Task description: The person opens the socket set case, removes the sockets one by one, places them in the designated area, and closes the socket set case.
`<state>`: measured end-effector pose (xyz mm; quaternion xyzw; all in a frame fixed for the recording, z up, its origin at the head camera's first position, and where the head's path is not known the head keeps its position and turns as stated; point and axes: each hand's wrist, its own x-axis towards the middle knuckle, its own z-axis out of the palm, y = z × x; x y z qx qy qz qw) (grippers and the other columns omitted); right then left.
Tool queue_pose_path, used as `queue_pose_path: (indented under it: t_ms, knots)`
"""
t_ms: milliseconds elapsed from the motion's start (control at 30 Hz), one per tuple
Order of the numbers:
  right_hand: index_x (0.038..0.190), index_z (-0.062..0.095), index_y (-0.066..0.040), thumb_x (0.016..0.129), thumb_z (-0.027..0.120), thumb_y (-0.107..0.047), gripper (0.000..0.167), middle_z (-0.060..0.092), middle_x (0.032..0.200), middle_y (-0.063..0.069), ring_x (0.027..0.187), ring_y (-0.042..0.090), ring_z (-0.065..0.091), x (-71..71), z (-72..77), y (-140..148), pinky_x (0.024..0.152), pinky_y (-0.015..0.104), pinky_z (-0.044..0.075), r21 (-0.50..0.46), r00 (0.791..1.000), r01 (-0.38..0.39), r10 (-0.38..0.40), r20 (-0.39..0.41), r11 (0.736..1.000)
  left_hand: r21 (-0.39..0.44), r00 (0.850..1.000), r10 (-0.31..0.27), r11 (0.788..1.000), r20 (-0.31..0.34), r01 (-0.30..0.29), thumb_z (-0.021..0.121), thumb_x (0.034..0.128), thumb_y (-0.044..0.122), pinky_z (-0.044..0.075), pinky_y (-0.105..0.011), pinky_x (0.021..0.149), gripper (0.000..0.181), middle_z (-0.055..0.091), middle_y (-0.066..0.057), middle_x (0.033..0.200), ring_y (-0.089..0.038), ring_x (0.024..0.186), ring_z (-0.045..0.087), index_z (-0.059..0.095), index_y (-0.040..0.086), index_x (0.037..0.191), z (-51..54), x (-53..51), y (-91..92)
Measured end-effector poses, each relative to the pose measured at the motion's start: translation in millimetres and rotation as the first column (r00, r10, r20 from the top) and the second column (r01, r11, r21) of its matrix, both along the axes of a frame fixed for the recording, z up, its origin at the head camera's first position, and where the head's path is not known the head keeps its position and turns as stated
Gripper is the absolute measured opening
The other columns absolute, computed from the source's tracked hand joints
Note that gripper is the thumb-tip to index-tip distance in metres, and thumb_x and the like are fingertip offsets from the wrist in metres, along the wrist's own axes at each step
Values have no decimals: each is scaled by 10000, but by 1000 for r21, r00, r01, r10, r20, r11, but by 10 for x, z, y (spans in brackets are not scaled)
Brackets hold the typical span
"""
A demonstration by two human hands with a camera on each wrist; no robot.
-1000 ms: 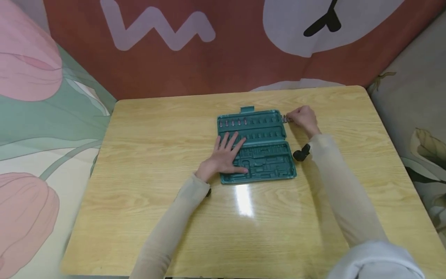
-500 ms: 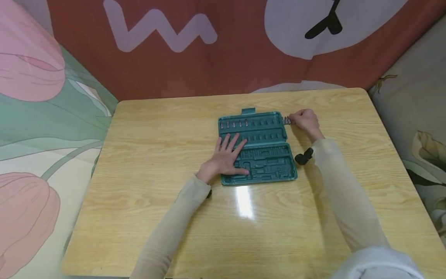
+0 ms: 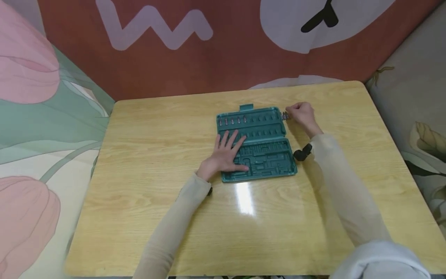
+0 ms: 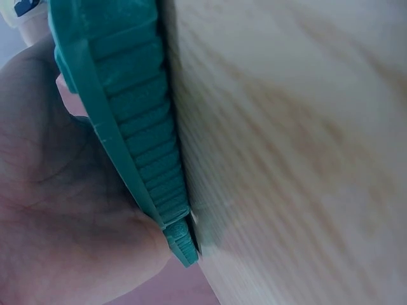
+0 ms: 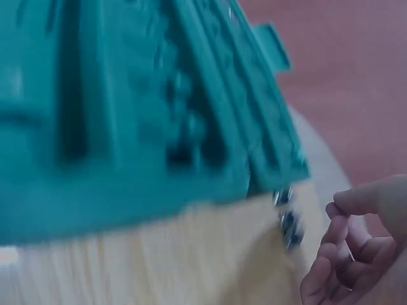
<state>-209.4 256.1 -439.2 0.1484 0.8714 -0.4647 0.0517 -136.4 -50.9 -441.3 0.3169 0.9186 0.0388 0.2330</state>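
A green plastic tool case (image 3: pixel 268 157) lies unfolded on the table, its moulded slots facing up. My left hand (image 3: pixel 223 159) rests on its left side with fingers spread; in the left wrist view the palm lies against the case edge (image 4: pixel 137 121). Several small metal pieces (image 3: pixel 232 121), like sockets or bits, stand in the left half of the far row. More shiny metal pieces (image 5: pixel 290 227) sit on the table just off the far right corner. Beside them my right hand (image 3: pixel 302 116) has curled fingers, thumb and forefinger tips together; whether something is between them is hidden.
The wooden table (image 3: pixel 150 155) backs onto a red patterned wall covering (image 3: pixel 156 73). A black wrist camera (image 3: pixel 302 153) juts from my right sleeve, close to the case's right edge. The case's latch tab (image 3: pixel 246 107) sticks out at the far side.
My right hand draws slightly away from the loose metal pieces, its fingertips now a little farther back. The left hand stays on the case. The head view shifts slightly.
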Motion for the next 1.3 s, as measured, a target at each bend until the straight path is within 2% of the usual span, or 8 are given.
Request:
queue_pose_path:
  t_ms: [300, 667, 867, 967, 1033, 1133, 1200, 1300]
  knots:
    - [1010, 687, 67, 950, 612, -261, 341, 611, 840, 99, 698, 176, 499, -100, 184, -562, 593, 285, 405, 71, 990, -122, 126, -68, 990, 1, 1000, -11, 1000, -5, 11, 508, 836, 734, -98, -542, 1115, 1067, -184, -101, 1591, -355, 1433, -168, -95, 225, 1554, 30, -3, -15]
    - [966, 736, 40, 953, 622, -203, 270, 696, 902, 181, 565, 137, 532, -121, -16, -1143, 536, 281, 418, 156, 941, -311, 326, -85, 938, 4, 1000, 9, 1000, 22, -9, 527, 830, 728, -137, -541, 1101, 1075, -205, -83, 1588, -346, 1425, -202, -98, 236, 1554, -35, 5, -3]
    - [956, 756, 11, 971, 589, -185, 258, 709, 960, 174, 416, 102, 293, -201, -37, -1172, 460, 281, 288, 142, 932, -354, 361, -31, 925, 19, 1000, 21, 1000, 5, -21, 549, 831, 709, -125, -538, 1106, 1065, -186, -79, 1594, -335, 1432, -187, -66, 237, 1561, -43, -10, 0]
    - [1027, 741, 15, 977, 576, -197, 272, 675, 1122, 172, 530, 159, 421, -217, -8, -1132, 551, 327, 375, 99, 921, -389, 385, 55, 916, 24, 1000, 14, 1000, 21, -15, 548, 834, 706, -132, -541, 1102, 1066, -195, -80, 1592, -335, 1429, -197, -70, 231, 1560, -43, -2, 13]
    - [1084, 719, 23, 981, 570, -207, 292, 628, 1219, 180, 763, 230, 562, -217, 24, -1110, 711, 385, 459, 61, 917, -393, 386, 106, 917, 39, 999, 13, 999, 31, -14, 555, 832, 702, -150, -536, 1097, 1069, -205, -76, 1589, -331, 1425, -212, -72, 232, 1560, -49, -3, 20]
    - [1157, 676, 33, 982, 570, -204, 313, 562, 1302, 187, 1170, 311, 511, -210, 72, -1101, 963, 472, 414, -7, 913, -386, 383, 140, 923, 66, 999, 21, 998, 27, -23, 563, 827, 703, -169, -527, 1091, 1075, -210, -68, 1589, -324, 1423, -223, -67, 234, 1561, -68, -11, 19]
    - [1195, 643, 35, 980, 575, -198, 324, 562, 1259, 202, 1151, 334, 513, -197, 84, -1116, 961, 475, 413, -49, 910, -386, 389, 144, 921, 70, 1000, 23, 997, 17, -24, 564, 824, 705, -162, -532, 1093, 1077, -202, -71, 1591, -328, 1425, -215, -60, 231, 1562, -64, -15, 10]
    - [1232, 596, 23, 979, 581, -207, 342, 585, 1074, 173, 940, 280, 552, -174, 71, -1152, 831, 409, 453, -70, 914, -379, 385, 130, 923, 55, 1000, 20, 998, 4, -20, 551, 824, 716, -127, -545, 1103, 1075, -185, -82, 1594, -340, 1430, -190, -58, 226, 1562, -34, -9, -8]
